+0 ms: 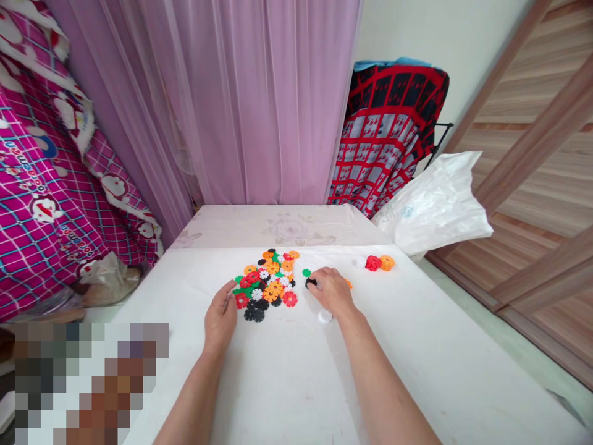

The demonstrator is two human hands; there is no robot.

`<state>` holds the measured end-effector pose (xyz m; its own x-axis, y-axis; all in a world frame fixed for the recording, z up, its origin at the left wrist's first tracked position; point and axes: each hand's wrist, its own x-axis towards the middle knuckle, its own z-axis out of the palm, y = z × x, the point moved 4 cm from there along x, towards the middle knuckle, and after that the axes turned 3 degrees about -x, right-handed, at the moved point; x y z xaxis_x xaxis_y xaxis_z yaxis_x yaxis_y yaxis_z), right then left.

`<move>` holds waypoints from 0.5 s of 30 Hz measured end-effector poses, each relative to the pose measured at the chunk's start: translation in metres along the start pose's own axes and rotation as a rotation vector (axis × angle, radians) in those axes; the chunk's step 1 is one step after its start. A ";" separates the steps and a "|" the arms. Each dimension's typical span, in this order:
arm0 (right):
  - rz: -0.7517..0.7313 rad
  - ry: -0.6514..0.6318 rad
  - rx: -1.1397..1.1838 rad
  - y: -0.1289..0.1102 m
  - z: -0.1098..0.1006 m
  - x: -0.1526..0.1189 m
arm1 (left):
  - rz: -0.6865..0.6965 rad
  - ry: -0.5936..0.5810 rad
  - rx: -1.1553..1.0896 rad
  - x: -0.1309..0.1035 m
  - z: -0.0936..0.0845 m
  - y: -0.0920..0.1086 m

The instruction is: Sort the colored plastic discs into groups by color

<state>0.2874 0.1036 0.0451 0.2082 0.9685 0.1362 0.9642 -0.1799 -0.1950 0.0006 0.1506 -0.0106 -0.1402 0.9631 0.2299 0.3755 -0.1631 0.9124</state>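
Note:
A loose pile of notched plastic discs (pixel 273 289) in orange, red, green, black and white lies on the white-covered table. My left hand (pixel 221 316) is at the pile's left edge, thumb and fingers closed on a thin pale piece, perhaps a white disc seen edge-on. Right of the pile, my right hand (pixel 331 290) has its fingertips closed on a black piece (pixel 311 283) at the table surface. Just beyond it lies a green disc (pixel 306 272). A white piece (pixel 325 316) rests under my right wrist, and an orange one (pixel 349 284) shows past the hand.
Farther right on the table (pixel 287 383) stand a red ball-like piece (pixel 373 263) and an orange one (pixel 386 262), with a white one (pixel 360 262) beside them. A white plastic bag (pixel 435 204) hangs at the right back edge. Purple curtains (pixel 278 105) are behind.

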 end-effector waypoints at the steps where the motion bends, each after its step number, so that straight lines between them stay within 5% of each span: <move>1: -0.012 0.015 0.007 -0.004 -0.004 -0.001 | 0.008 -0.004 -0.011 0.000 0.000 0.001; 8: -0.187 -0.123 0.044 -0.066 0.002 -0.017 | 0.035 -0.047 -0.089 0.001 0.005 -0.001; 15: -0.083 -0.147 -0.082 -0.089 0.019 -0.024 | 0.041 -0.077 -0.161 0.002 0.009 -0.003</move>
<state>0.1934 0.0995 0.0411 0.1066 0.9943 0.0043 0.9885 -0.1055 -0.1083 0.0068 0.1548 -0.0162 -0.0549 0.9675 0.2470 0.2270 -0.2288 0.9466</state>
